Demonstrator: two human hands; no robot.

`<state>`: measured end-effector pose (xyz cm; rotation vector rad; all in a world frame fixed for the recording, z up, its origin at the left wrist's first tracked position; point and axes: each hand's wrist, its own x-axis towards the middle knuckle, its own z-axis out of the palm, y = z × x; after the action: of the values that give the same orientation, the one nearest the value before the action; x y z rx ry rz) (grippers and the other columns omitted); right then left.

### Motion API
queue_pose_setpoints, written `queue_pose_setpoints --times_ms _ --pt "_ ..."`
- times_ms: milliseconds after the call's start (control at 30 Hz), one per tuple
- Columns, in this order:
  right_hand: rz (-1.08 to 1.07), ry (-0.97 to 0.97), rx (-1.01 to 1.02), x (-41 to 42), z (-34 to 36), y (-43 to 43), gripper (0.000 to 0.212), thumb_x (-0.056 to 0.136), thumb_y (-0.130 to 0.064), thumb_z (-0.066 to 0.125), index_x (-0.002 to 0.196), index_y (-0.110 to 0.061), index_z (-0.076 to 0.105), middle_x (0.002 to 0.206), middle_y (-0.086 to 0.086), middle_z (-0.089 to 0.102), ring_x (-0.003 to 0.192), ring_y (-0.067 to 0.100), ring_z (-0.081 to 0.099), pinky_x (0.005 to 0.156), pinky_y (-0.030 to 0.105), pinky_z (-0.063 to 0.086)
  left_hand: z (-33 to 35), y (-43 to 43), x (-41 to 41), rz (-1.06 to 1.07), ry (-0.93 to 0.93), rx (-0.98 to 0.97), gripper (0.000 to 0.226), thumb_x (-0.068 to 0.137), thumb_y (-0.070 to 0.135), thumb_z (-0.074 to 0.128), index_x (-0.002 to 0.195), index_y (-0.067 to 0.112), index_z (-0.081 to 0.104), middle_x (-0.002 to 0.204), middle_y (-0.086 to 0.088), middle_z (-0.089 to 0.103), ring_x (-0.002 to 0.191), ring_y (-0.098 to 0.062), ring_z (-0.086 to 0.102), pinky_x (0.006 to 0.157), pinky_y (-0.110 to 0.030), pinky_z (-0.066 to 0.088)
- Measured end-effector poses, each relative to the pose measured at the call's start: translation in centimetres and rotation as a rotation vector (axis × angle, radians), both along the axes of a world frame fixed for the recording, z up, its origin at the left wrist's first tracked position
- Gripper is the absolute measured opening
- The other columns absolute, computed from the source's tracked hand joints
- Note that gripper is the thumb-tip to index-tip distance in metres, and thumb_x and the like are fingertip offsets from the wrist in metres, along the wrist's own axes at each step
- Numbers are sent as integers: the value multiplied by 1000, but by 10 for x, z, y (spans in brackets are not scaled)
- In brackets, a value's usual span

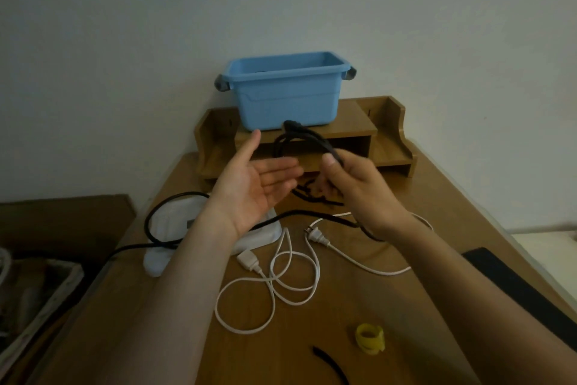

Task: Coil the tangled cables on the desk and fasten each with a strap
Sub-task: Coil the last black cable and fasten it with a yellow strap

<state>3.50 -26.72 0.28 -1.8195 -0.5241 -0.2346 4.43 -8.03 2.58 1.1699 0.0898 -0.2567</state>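
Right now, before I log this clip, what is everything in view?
black cable: one, black, raised at one end, trailing left across the desk
white cable: one, white, loose loops mid-desk
yellow strap: one, yellow, rolled, near front
black strap: one, black, flat, front edge
blue bin: one, blue, on the wooden shelf
wooden shelf: one, brown, back of desk
white device: one, white, under the black cable, left
black mat: one, black, right edge
left hand: open, palm up, holds nothing
right hand: pinches the black cable
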Motion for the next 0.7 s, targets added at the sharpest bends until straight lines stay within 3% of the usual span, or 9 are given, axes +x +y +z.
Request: queue_pose_setpoints --times_ms 100,200,267,367,434,534,634,701 --pt "-55 162 173 5 8 -12 32 110 -26 38 85 -13 53 59 -7 46 62 22 51 75 26 54 -4 3 3 233 -281 373 34 96 41 64 78 13 69 69 0 69 62 -10 63 58 -22 49" --pt "-14 346 367 7 14 -18 33 110 -30 38 86 -13 54 57 -6 39 57 15 44 75 33 52 -9 0 3 273 -793 670 6 93 22 72 91 18 68 82 8 67 77 -3 63 69 -21 53" --pt "64 441 494 6 19 -20 32 110 -31 39 88 -13 54 61 -3 38 59 15 44 76 35 49 -14 -10 1 145 -991 800 21 91 20 74 110 21 67 102 8 67 97 -5 64 83 -22 56" --pt "164 510 644 1 25 -18 31 107 -32 42 85 -13 53 72 3 46 70 19 52 81 39 45 -26 -32 -5 -109 -941 932 69 88 44 73 148 33 42 139 12 54 129 -3 51 103 -32 50" --pt "162 485 653 -1 27 -15 30 106 -30 45 84 -11 54 79 5 52 75 21 55 83 39 47 -36 -44 -7 -152 -899 983 83 86 55 69 155 44 23 149 13 46 136 -4 45 107 -35 46" --pt "137 464 625 -4 27 -15 30 105 -31 48 88 -10 61 83 5 57 80 21 57 82 36 51 -42 -48 -5 -117 -881 1019 72 88 54 63 152 40 32 143 9 52 131 -7 50 105 -36 49" --pt "103 414 470 -8 27 -12 33 105 -37 49 94 -12 68 89 9 60 86 24 60 81 35 51 -42 -42 1 -44 -934 1053 42 93 49 59 129 25 59 116 5 64 108 -10 62 89 -42 57" --pt "62 342 352 -11 27 -7 36 104 -41 48 96 -14 72 87 4 62 85 18 62 79 32 49 -41 -40 1 -43 -982 1016 28 97 41 58 111 19 67 102 5 66 94 -9 65 80 -42 57"
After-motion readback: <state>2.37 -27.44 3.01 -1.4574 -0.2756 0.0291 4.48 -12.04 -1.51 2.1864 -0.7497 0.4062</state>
